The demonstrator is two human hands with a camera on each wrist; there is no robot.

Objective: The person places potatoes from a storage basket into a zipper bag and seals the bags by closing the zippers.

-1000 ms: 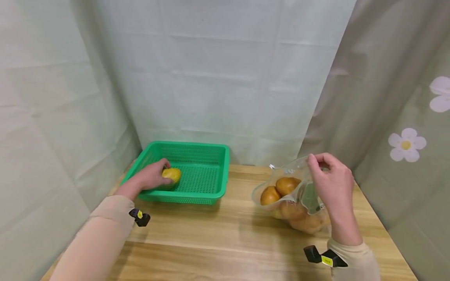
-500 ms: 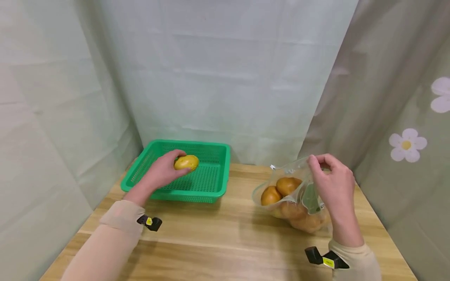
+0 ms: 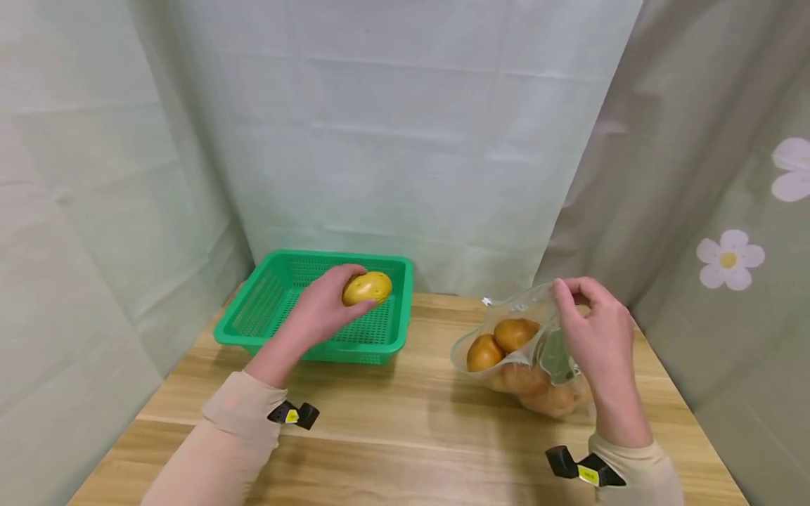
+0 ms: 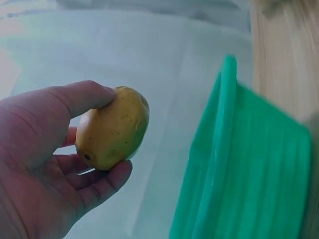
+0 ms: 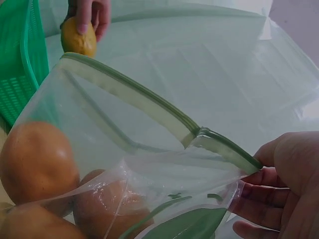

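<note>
- Head view: the wooden table spans the lower field, enclosed by pale green cloth backdrops; the backdrop on the person's right carries a flower print.
- Green basket: a rectangular perforated tray standing on the far left part of the table, close to the rear backdrop. Its rim also shows at the right of the left wrist view.
- Clear bag: a transparent zip-top bag resting on the table at the right, well apart from the basket. Its mouth faces left and up and is held open; the green zip strip runs across the right wrist view.
- Bag contents: several brown-orange potatoes lie inside; two sit near the mouth, the others lower down.
- Left hand: raised above the basket's right half. Thumb and curled fingers are clamped on a single item.
- Right hand: positioned at the upper edge of the bag. Thumb and fingertips pinch the rim beside the zip strip, holding the mouth up.
- Yellow potato: held clear of the basket floor in the left hand, over the basket's right rear corner, left of the bag mouth. The skin is yellow with small dark specks.
</note>
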